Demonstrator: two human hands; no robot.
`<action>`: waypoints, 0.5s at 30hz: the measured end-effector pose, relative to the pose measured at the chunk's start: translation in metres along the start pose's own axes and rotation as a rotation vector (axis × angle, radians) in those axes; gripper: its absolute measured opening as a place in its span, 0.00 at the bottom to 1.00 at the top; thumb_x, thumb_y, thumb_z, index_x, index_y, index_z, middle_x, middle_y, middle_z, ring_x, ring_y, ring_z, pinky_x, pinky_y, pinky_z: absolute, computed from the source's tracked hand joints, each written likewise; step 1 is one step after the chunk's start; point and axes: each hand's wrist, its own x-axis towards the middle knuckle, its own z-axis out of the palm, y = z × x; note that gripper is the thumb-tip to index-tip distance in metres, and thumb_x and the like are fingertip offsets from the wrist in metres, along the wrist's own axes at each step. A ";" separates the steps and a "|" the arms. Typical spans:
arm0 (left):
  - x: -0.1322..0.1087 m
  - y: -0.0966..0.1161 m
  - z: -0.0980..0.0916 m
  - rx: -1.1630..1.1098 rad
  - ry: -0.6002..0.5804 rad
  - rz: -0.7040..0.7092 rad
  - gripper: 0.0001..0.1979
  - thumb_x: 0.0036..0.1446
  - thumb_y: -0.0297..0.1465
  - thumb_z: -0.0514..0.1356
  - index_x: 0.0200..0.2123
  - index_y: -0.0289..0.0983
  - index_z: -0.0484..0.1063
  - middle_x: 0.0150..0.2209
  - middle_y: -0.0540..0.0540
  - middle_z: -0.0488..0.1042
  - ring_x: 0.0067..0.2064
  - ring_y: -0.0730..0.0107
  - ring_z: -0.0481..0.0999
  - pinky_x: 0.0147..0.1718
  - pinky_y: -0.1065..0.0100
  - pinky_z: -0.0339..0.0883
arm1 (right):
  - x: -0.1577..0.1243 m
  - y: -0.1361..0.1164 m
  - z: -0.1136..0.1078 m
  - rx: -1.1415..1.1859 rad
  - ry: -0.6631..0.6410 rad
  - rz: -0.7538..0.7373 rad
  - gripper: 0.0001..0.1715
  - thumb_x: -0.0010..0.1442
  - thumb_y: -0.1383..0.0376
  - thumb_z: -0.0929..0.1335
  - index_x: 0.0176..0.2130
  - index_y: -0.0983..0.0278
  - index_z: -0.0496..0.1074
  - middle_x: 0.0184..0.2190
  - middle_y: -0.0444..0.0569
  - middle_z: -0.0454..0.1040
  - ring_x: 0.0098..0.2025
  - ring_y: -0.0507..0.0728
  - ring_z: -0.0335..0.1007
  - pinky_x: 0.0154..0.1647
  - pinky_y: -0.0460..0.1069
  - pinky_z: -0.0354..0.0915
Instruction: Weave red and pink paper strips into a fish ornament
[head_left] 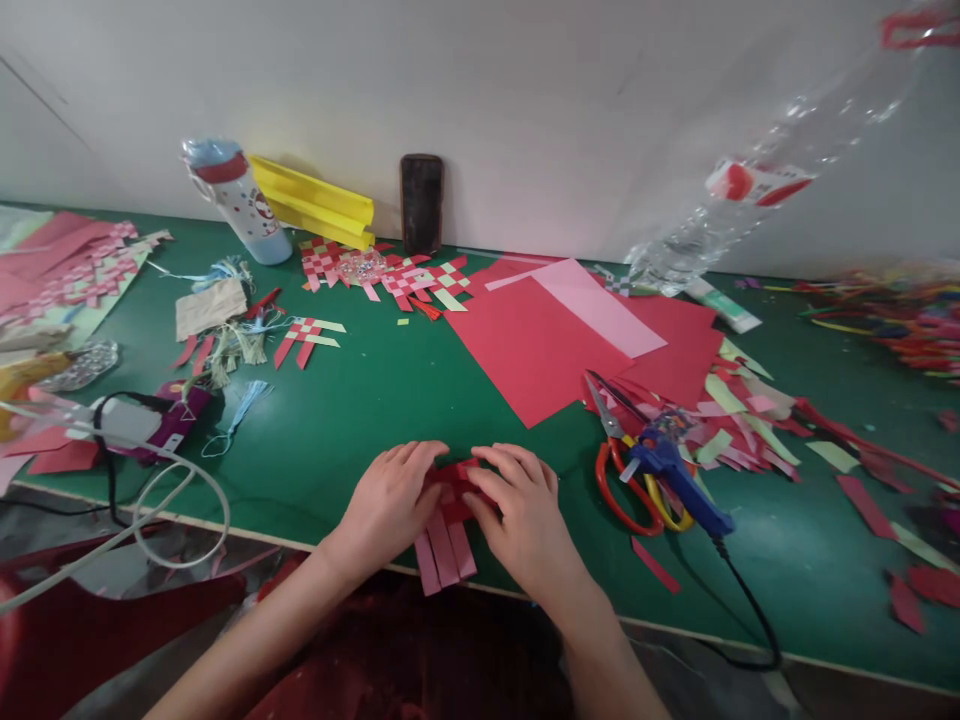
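Note:
A small weave of red and pink paper strips lies at the near edge of the green table. My left hand presses on its left side with bent fingers. My right hand presses on its right side, fingers curled over the red top part. Pink strip ends stick out below both hands toward me. The middle of the weave is hidden under my fingers.
Red and pink paper sheets lie behind my hands. Red-handled scissors and a blue glue gun with a black cord sit to the right among paper scraps. A phone, a bottle, yellow paper and woven pieces line the back.

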 end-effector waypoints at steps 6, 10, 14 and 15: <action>-0.003 -0.007 -0.008 -0.066 -0.056 0.067 0.18 0.57 0.20 0.52 0.49 0.39 0.66 0.43 0.46 0.75 0.45 0.64 0.74 0.46 0.61 0.69 | -0.003 -0.007 0.000 -0.003 -0.046 -0.070 0.15 0.65 0.64 0.65 0.48 0.51 0.75 0.56 0.47 0.71 0.58 0.64 0.59 0.56 0.63 0.55; -0.005 -0.008 -0.007 -0.099 -0.036 0.083 0.14 0.59 0.20 0.52 0.44 0.40 0.68 0.40 0.47 0.75 0.43 0.65 0.73 0.44 0.63 0.69 | -0.005 -0.009 0.000 -0.030 -0.069 -0.076 0.15 0.65 0.65 0.65 0.48 0.50 0.76 0.57 0.47 0.71 0.58 0.64 0.58 0.56 0.64 0.54; -0.006 -0.010 -0.005 -0.127 -0.034 0.082 0.11 0.59 0.20 0.53 0.40 0.40 0.68 0.39 0.47 0.74 0.43 0.64 0.73 0.44 0.63 0.68 | -0.005 -0.010 -0.001 -0.029 -0.082 -0.065 0.15 0.65 0.64 0.65 0.48 0.50 0.76 0.57 0.47 0.70 0.59 0.64 0.58 0.56 0.63 0.55; -0.006 -0.010 -0.004 -0.128 -0.037 0.082 0.11 0.59 0.20 0.53 0.40 0.40 0.68 0.39 0.47 0.74 0.43 0.64 0.73 0.44 0.62 0.68 | -0.005 -0.010 -0.001 -0.024 -0.083 -0.064 0.15 0.65 0.64 0.65 0.48 0.50 0.76 0.57 0.47 0.70 0.59 0.64 0.58 0.56 0.63 0.56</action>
